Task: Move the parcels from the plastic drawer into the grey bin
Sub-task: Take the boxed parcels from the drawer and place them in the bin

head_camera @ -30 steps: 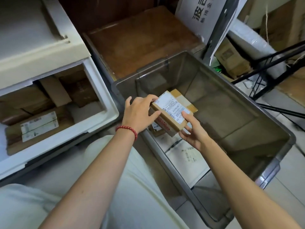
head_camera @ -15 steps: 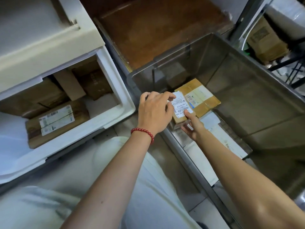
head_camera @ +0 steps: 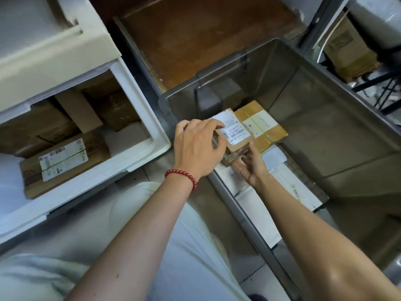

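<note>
Both hands hold a small brown parcel (head_camera: 235, 139) with a white label, low inside the grey bin (head_camera: 338, 118) near its left wall. My left hand (head_camera: 196, 148), with a red bead bracelet, grips its left side from above. My right hand (head_camera: 252, 168) supports it from below. A larger taped parcel (head_camera: 263, 128) lies just behind it in the bin, and flat white mailers (head_camera: 280, 183) cover the bin floor below. The open white plastic drawer (head_camera: 138, 118) on the left holds several brown parcels, one long box (head_camera: 65, 161) with a white label in front.
A brown wooden board (head_camera: 206, 35) lies beyond the bin. A metal rack (head_camera: 321, 25) and a cardboard box (head_camera: 347, 48) stand at the upper right. My light trousers (head_camera: 130, 224) fill the bottom between drawer and bin.
The parcel has gone down deeper into the bin, beside the taped parcel. The camera has tilted down and closer.
</note>
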{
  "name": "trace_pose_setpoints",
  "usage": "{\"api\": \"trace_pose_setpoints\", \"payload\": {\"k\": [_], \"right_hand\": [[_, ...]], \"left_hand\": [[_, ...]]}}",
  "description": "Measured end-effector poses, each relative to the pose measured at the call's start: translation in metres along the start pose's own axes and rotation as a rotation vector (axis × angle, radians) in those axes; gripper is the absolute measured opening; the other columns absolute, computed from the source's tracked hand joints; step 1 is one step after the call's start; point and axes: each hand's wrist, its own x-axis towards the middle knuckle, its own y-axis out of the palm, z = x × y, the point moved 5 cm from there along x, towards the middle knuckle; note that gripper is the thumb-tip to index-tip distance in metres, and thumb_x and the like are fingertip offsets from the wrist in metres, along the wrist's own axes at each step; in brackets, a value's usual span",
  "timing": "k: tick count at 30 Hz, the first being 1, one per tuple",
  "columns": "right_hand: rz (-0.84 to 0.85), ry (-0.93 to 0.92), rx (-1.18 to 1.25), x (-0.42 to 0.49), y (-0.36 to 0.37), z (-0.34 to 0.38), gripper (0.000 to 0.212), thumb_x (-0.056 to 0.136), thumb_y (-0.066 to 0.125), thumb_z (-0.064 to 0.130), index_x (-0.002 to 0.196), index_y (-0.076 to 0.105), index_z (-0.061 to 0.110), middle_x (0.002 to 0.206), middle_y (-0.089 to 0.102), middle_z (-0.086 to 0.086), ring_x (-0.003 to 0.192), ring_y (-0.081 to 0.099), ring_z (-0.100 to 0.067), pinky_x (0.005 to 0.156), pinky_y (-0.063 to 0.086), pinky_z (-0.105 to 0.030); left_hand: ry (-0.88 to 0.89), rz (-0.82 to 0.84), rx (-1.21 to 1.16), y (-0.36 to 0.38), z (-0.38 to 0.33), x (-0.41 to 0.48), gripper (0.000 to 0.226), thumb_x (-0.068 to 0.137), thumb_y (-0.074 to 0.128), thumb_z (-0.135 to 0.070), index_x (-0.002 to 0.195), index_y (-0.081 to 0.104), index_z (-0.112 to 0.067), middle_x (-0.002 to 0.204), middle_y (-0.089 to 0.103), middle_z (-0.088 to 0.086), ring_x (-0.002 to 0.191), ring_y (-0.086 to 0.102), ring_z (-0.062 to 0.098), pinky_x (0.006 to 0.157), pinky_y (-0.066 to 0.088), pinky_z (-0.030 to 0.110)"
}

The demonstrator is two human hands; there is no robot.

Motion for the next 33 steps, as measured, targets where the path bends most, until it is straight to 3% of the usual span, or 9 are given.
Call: {"api": "trace_pose_setpoints", "payload": {"k": [5, 8, 12, 14, 17, 22, 26, 33], "right_hand": [[-0.021, 0.001, -0.444, -0.014, -0.015, 0.016, 0.058, 0.092, 0.050, 0.058, 0.140, 0.043, 0.025, 0.143, 0.045, 0.001, 0.114, 0.049, -0.021, 0.085, 0.042, -0.036], [-0.104, -0.151, -0.690, -0.026, -0.017, 0.041, 0.057, 0.092, 0.053, 0.053, 0.137, 0.047, 0.018, 0.138, 0.052, -0.002, 0.117, 0.051, -0.023, 0.100, 0.040, -0.040], [-0.087, -0.350, -1.004, -0.057, 0.002, 0.071, 0.057, 0.094, 0.053, 0.048, 0.137, 0.049, 0.010, 0.132, 0.056, -0.003, 0.096, 0.053, -0.016, 0.088, 0.040, -0.026], [-0.089, -0.445, -1.114, -0.071, 0.012, 0.085, 0.060, 0.094, 0.054, 0.049, 0.139, 0.046, 0.011, 0.137, 0.054, -0.005, 0.108, 0.058, -0.021, 0.092, 0.044, -0.030], [-0.070, -0.580, -1.217, -0.095, 0.025, 0.100, 0.055, 0.091, 0.057, 0.049, 0.134, 0.051, 0.015, 0.139, 0.053, -0.004, 0.122, 0.054, -0.024, 0.099, 0.046, -0.037], [0.010, -0.746, -1.343, -0.136, 0.053, 0.102, 0.051, 0.089, 0.060, 0.050, 0.128, 0.056, 0.017, 0.132, 0.056, -0.002, 0.114, 0.056, -0.018, 0.086, 0.047, -0.028], [0.096, -0.889, -1.500, -0.166, 0.087, 0.084, 0.052, 0.088, 0.057, 0.056, 0.128, 0.055, 0.023, 0.136, 0.054, 0.000, 0.120, 0.052, -0.020, 0.097, 0.049, -0.039], [0.321, -1.023, -1.587, -0.220, 0.165, 0.035, 0.056, 0.084, 0.055, 0.064, 0.127, 0.056, 0.028, 0.138, 0.052, 0.001, 0.123, 0.051, -0.020, 0.099, 0.047, -0.048]], "left_hand": [[-0.001, 0.031, 0.045, 0.003, 0.000, 0.001, 0.031, 0.091, 0.046, -0.044, 0.117, 0.057, -0.032, 0.107, 0.065, -0.013, 0.102, 0.055, 0.010, 0.096, 0.029, 0.031], [0.010, 0.043, 0.067, 0.003, -0.002, -0.001, 0.035, 0.091, 0.044, -0.045, 0.119, 0.057, -0.029, 0.110, 0.065, -0.010, 0.104, 0.054, 0.012, 0.097, 0.030, 0.031], [0.036, 0.023, 0.081, -0.004, -0.004, -0.006, 0.035, 0.092, 0.048, -0.040, 0.120, 0.058, -0.022, 0.118, 0.061, -0.004, 0.114, 0.050, 0.014, 0.101, 0.033, 0.031], [0.043, 0.018, 0.110, -0.013, -0.004, -0.010, 0.038, 0.092, 0.050, -0.039, 0.125, 0.055, -0.021, 0.126, 0.058, -0.003, 0.121, 0.047, 0.015, 0.103, 0.033, 0.032], [0.029, 0.042, 0.127, -0.032, -0.002, -0.020, 0.040, 0.093, 0.051, -0.039, 0.129, 0.051, -0.023, 0.133, 0.054, -0.004, 0.126, 0.044, 0.014, 0.106, 0.030, 0.034], [-0.058, 0.043, 0.151, -0.071, 0.011, -0.041, 0.040, 0.095, 0.047, -0.042, 0.132, 0.049, -0.027, 0.132, 0.055, -0.005, 0.125, 0.046, 0.016, 0.105, 0.031, 0.038], [-0.153, 0.026, 0.177, -0.104, 0.036, -0.065, 0.040, 0.094, 0.047, -0.045, 0.130, 0.050, -0.027, 0.125, 0.060, -0.003, 0.118, 0.051, 0.019, 0.101, 0.035, 0.041], [-0.377, 0.002, 0.256, -0.162, 0.105, -0.137, 0.043, 0.093, 0.047, -0.047, 0.131, 0.049, -0.027, 0.125, 0.061, -0.003, 0.119, 0.050, 0.021, 0.095, 0.037, 0.040]]}}
